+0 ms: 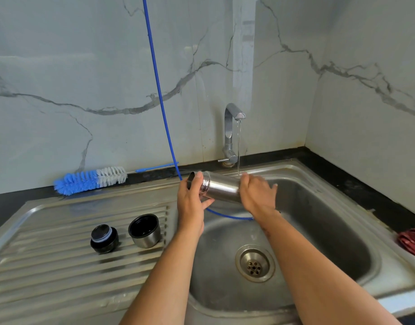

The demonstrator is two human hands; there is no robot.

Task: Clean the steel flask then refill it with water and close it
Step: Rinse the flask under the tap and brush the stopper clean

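The steel flask (219, 186) lies on its side above the sink basin (319, 221), its open threaded mouth pointing left. My left hand (192, 198) grips the flask's neck end. My right hand (258, 195) wraps over its body and base. A thin stream of water runs from the tap (232, 127) and lands on the flask by my right hand. On the ribbed drainboard (49, 266) stand the black stopper (104, 239) and the steel cup lid (144, 231), its open side up.
A blue and white bottle brush (89, 179) lies on the dark counter behind the drainboard. A blue hose (155, 73) hangs down the marble wall and curves into the basin. A red cloth (412, 240) sits at the right edge. The drain (254, 263) is open.
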